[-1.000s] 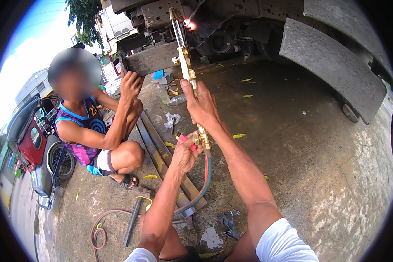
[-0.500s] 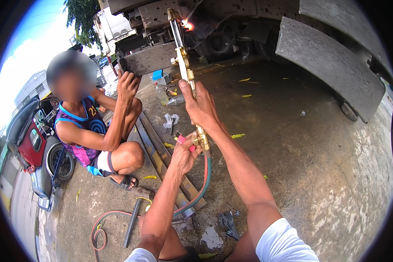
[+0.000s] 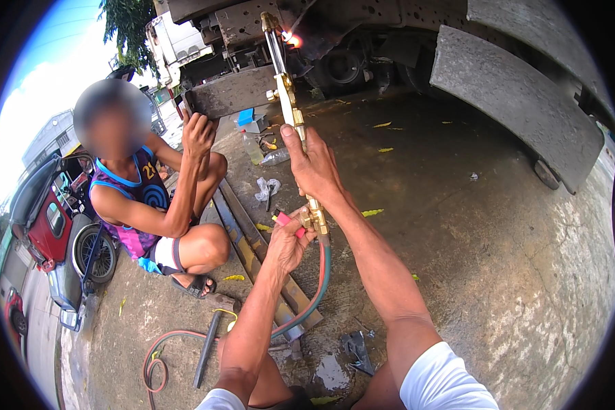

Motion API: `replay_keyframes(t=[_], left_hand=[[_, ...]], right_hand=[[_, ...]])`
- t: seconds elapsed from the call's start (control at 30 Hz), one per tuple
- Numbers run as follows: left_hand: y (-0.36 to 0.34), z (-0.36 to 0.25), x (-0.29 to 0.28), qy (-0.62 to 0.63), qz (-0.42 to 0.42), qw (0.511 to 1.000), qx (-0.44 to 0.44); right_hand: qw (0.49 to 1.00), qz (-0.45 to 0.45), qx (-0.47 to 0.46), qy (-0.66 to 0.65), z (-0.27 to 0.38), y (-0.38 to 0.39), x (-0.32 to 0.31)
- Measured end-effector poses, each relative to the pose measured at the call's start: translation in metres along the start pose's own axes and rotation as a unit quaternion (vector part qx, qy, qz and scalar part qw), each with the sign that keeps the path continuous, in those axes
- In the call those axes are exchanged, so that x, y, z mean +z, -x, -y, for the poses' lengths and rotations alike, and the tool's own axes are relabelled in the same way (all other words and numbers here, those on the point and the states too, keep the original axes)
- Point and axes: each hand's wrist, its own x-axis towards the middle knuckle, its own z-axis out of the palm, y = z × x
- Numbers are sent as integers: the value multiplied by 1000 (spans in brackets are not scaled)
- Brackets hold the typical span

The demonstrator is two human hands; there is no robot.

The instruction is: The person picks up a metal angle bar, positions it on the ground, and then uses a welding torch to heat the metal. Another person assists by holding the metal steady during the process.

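Observation:
My right hand (image 3: 316, 171) is closed around the handle of a brass cutting torch (image 3: 284, 85), its thumb lying along the top side. The torch points up and away, its tip near the truck's underside. An orange flame (image 3: 294, 40) shows beside the tip. My left hand (image 3: 288, 247) is lower down, with a pink lighter (image 3: 287, 222) held against the palm. Its fingertips are at the brass valves (image 3: 314, 219) at the torch's rear, partly hidden. Red and green hoses (image 3: 325, 273) run from the torch's end, bending down and left.
A co-worker (image 3: 154, 198) squats at the left, hands on a steel beam (image 3: 232, 92) under the truck frame (image 3: 417, 20). Long steel bars (image 3: 242, 239), a hammer (image 3: 212, 335), plastic bottles (image 3: 275, 157) and a coiled hose (image 3: 156, 372) lie on the concrete. Grey curved panels (image 3: 519, 109) hang at right.
The co-worker's body has leaned slightly to the right. A red vehicle has come into view at the far left edge. My hands and the torch stay almost in place.

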Motion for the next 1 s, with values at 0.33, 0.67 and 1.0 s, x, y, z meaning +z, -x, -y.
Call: replay_keyframes(t=[0.33, 0.67, 1.0], left_hand=[[-1, 0, -1, -14, 4, 1000, 3], [2, 1, 6, -46, -7, 999, -16], [20, -48, 0, -302, -90, 941, 122]], right_hand=[[999, 10, 17, -47, 7, 5, 0], [992, 42, 61, -105, 7, 10, -10], [989, 29, 89, -116, 10, 21, -20]])
